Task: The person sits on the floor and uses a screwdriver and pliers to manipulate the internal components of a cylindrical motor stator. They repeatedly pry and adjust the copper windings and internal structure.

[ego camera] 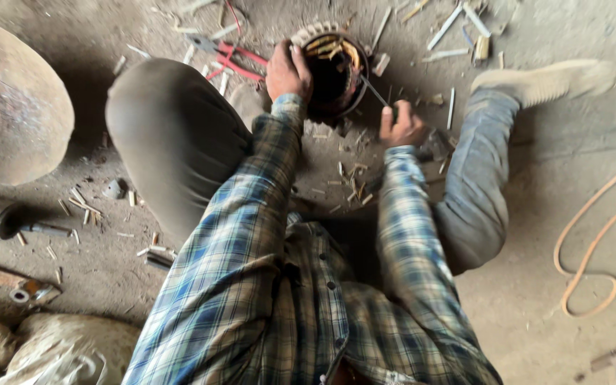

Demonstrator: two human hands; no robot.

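Person sits on a dusty floor (522,299), legs spread so the motor stator (331,71) sits between the knees, near both hands. Big rounded metal shell (8,107) lies at far left, orange cable (593,242) loops at right. Left hand (288,71) clamps over the stator's rim, apparently bracing it. Right hand (402,125) is clenched around a thin metal rod (375,91), tip angled into the bore (likely prying). Red-handled cutters (231,57) lie just beside the stator; wedge scraps (351,178) litter the ground.

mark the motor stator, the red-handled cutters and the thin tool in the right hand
motor stator (329,107), head view, dark lower rim.
red-handled cutters (240,60), head view, red handles.
thin tool (374,91), head view, mid-shaft.
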